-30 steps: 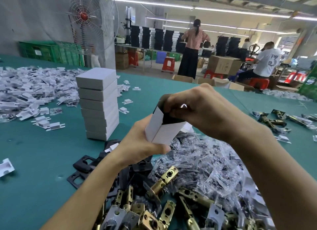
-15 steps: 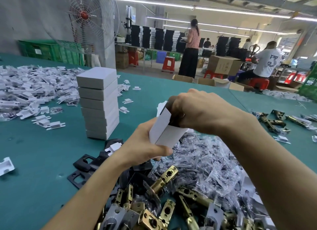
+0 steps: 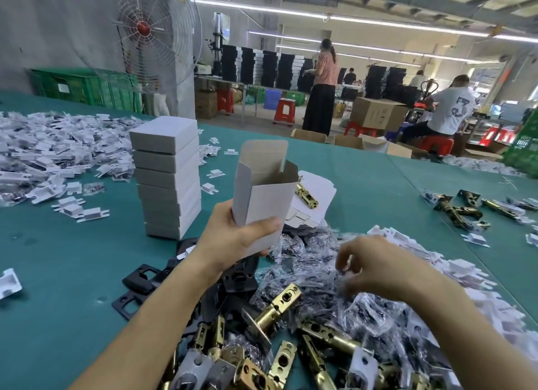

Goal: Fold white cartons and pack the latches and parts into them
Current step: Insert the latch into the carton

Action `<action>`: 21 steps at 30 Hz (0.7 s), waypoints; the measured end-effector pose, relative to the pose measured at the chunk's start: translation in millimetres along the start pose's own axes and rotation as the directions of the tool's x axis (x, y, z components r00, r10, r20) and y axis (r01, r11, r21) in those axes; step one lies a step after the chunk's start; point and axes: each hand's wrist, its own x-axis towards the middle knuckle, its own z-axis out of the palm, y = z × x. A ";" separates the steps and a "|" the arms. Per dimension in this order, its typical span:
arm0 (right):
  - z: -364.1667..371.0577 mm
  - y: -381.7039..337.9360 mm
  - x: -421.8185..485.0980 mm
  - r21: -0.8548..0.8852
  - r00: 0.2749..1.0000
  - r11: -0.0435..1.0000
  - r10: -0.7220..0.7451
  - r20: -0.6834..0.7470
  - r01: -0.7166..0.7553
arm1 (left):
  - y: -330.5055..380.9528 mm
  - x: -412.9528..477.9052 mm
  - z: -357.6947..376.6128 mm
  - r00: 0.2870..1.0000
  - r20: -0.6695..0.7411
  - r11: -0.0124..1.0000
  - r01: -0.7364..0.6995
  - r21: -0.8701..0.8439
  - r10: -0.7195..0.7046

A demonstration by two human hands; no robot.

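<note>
The right grip (image 3: 375,269) is smeared by blur above the small plastic bags (image 3: 308,273), so it cannot be told whether its fingers pinch one. The inside of the white carton (image 3: 262,197) is hidden by its own walls, its lower corner by the left grip (image 3: 233,238). The brass latches (image 3: 253,373) nearest the bottom edge are cut off.

A teal counter (image 3: 58,258) carries a stack of closed white cartons (image 3: 167,180) left of centre and a heap of white plastic parts (image 3: 43,154) far left. Brass latches (image 3: 279,302), black strike plates (image 3: 138,282) and clear bagged parts (image 3: 314,267) lie near, with more latches (image 3: 457,210) right.
</note>
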 end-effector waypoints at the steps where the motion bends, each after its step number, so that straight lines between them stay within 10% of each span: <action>1: 3.7 0.7 -1.5 0.007 1.000 1.000 -0.002 -0.031 0.002 | 0.9 -0.7 0.0 1.000 0.011 1.000 0.000 -0.011 0.000; 11: -18.1 1.2 -11.3 0.040 0.934 0.989 -0.122 -0.337 0.144 | -5.0 -0.1 -2.2 0.984 0.048 0.982 0.170 0.086 -0.174; 17: -42.5 -31.6 -18.6 0.359 0.683 0.752 -0.163 -0.712 0.553 | -5.0 -3.1 -4.2 0.964 0.220 0.984 0.123 0.131 -0.150; 21: -48.5 -57.1 -9.1 0.169 0.547 0.808 -0.213 -0.810 0.565 | -3.5 -5.7 -1.1 0.940 0.315 0.987 0.089 0.132 -0.127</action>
